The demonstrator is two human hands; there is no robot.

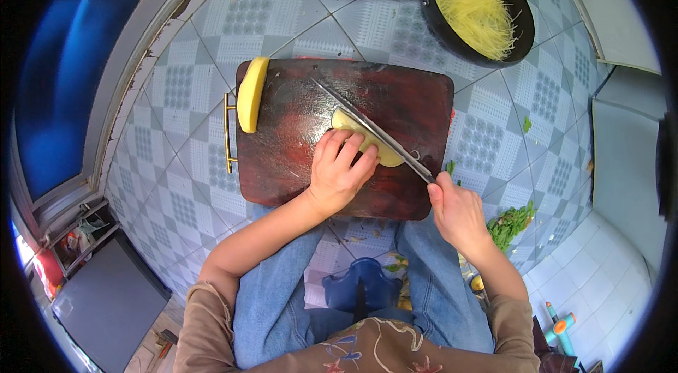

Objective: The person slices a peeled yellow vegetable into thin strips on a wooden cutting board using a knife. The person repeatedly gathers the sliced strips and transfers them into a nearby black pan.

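My right hand (460, 210) grips the handle of a kitchen knife (373, 129), whose blade runs diagonally over pale yellow sliced vegetable, perhaps potato (389, 155), on a dark wooden cutting board (296, 172). The fingertips of my left hand (341, 166) press on this piece, close to the blade. Whether the edge is inside the piece cannot be told. A larger peeled yellow piece (252, 95) lies at the board's left end, by its brass-coloured handle (229, 132). Beyond the board's upper right, a black frying pan (524, 37) with a wooden handle holds thin yellow shreds (474, 15).
The board is low over a patterned tile floor (175, 172), in front of my knees. Green leaves (511, 226) lie on the floor at right. A blue plastic stool (363, 285) shows between my legs. A grey cabinet-like box (114, 301) stands lower left.
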